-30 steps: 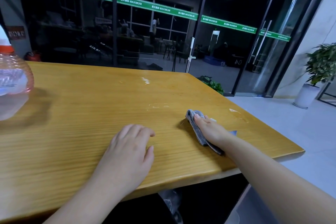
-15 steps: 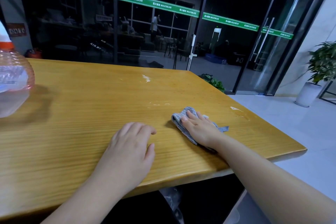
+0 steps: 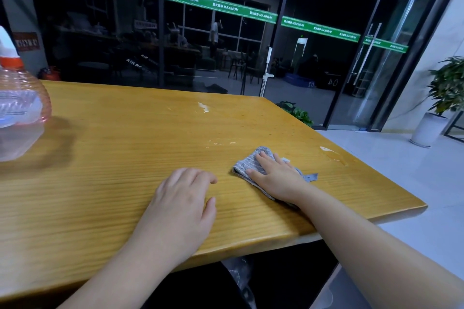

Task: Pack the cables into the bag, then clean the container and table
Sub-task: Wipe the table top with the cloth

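Clearly in the last stage: wiping the table [image 3: 105, 183]. No cables, bag or container anywhere in view, so packing and container cleaning presumably done, though not confirmable. Right hand [image 3: 277, 178] flat, fingers spread, palm pressing a grey cloth [image 3: 247, 167] onto the wood; not pinching, just pushing down. Cloth mostly under the palm, folded edge poking out past the fingertips, a small corner sticking out on the far side of the wrist. Left hand [image 3: 182, 208] empty, fingers loosely together and slightly curled, resting palm-down just beside the right, apart from the cloth. Still to wipe, judging by shine: wet streaks [image 3: 221, 142] just ahead of the cloth's fingertip side, a puddle [image 3: 334, 154] to the outer side of the right hand near the table edge, another smear [image 3: 204, 107] well beyond. Spray bottle [image 3: 18, 113] well away on the left-hand side, past the left hand, cut off by the frame edge, nozzle only partly seen. Hard to tell: how wet the cloth is, whether the near strip by the forearms is already clean. Something crinkly and clear under the table edge, between the arms; maybe a plastic bag, cannot tell. Left end of the table out of frame.
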